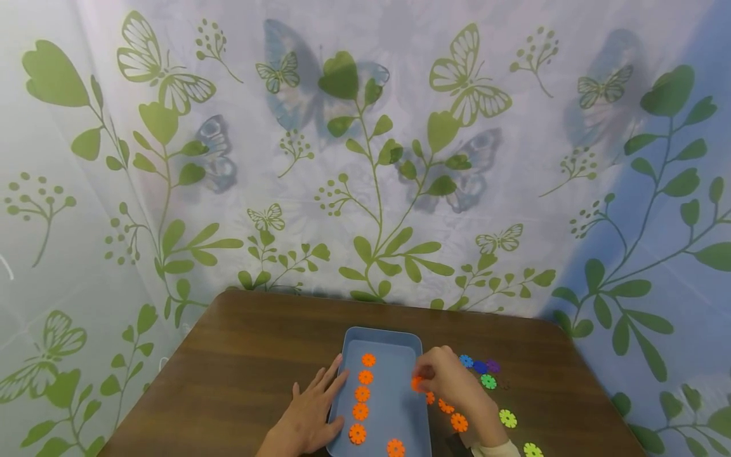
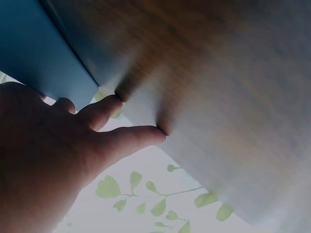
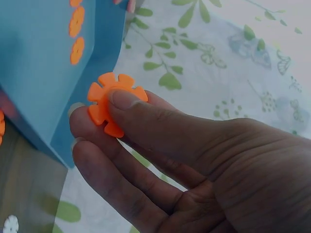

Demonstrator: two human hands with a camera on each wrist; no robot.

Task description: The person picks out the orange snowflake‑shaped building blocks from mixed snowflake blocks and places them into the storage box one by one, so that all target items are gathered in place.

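An orange flower-shaped disc point(image 3: 112, 103) is pinched between the thumb and fingers of my right hand point(image 1: 454, 381), over the right side of a blue-grey tray point(image 1: 394, 343). Along the tray's left half runs a column of several orange discs point(image 1: 362, 394). One more orange disc point(image 1: 395, 447) lies near its front edge. My left hand point(image 1: 311, 409) rests at the tray's left side with its fingers spread. In the left wrist view, two fingertips of the left hand point(image 2: 63, 131) touch the wooden table.
Right of the tray, orange discs point(image 1: 459, 422) lie on the brown table point(image 1: 257, 343). Farther right are blue point(image 1: 480, 367), purple point(image 1: 493, 366), green point(image 1: 488, 381) and yellow-green discs point(image 1: 507, 418). A curtain point(image 1: 394, 190) printed with leaves and butterflies hangs behind the table.
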